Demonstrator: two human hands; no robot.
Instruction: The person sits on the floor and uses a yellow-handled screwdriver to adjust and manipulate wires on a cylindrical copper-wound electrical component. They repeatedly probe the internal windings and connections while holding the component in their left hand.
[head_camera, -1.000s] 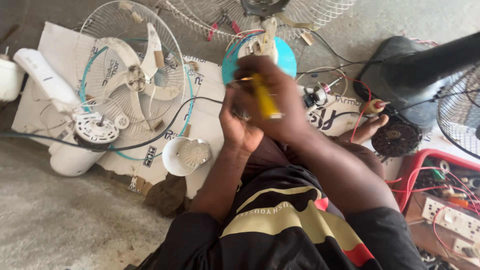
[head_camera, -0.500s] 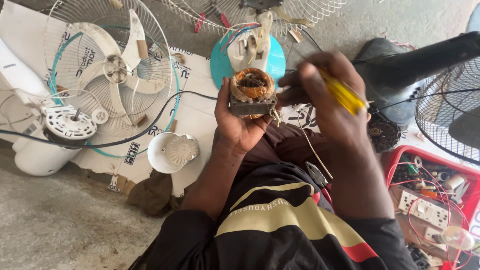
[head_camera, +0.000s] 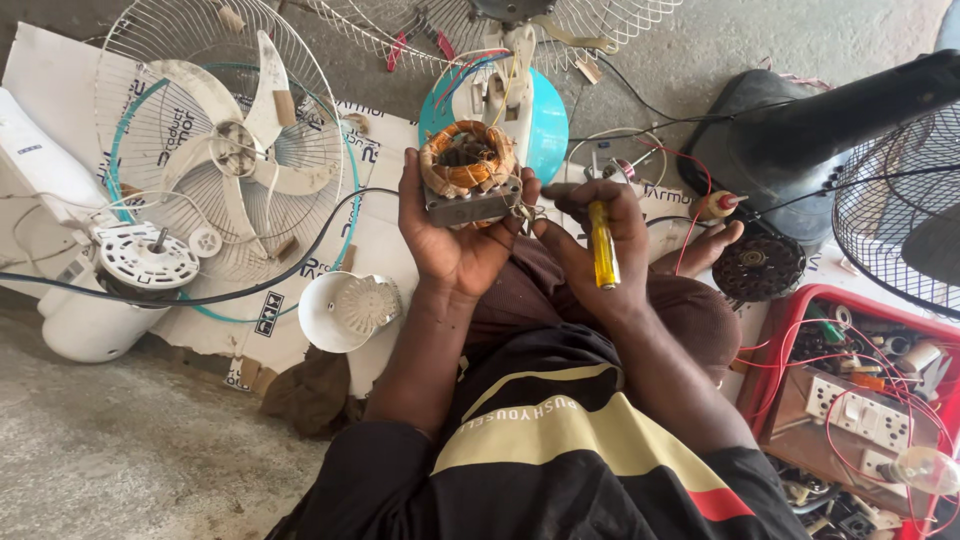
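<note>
My left hand (head_camera: 450, 245) holds up a fan motor stator (head_camera: 466, 172), a grey metal core wound with orange copper coils, its opening facing me. My right hand (head_camera: 600, 245) is closed around a yellow-handled screwdriver (head_camera: 602, 243), held just right of the stator, with the fingertips near thin wires hanging off the stator's right corner. Both hands are raised over my lap above a brown cloth. My foot (head_camera: 700, 250) rests on the cardboard behind the right hand.
A white fan blade with wire guard (head_camera: 225, 150) lies left on cardboard. A white motor cover (head_camera: 345, 310) and a white fan housing (head_camera: 140, 265) sit near it. A blue fan base (head_camera: 530, 110) is ahead, a black fan stand (head_camera: 800, 130) to the right, and a red tray (head_camera: 855, 400) of switches and wires.
The right hand has dropped from above the stator to its right side, turning the screwdriver upright. The left hand has tilted the stator so its coils face me.
</note>
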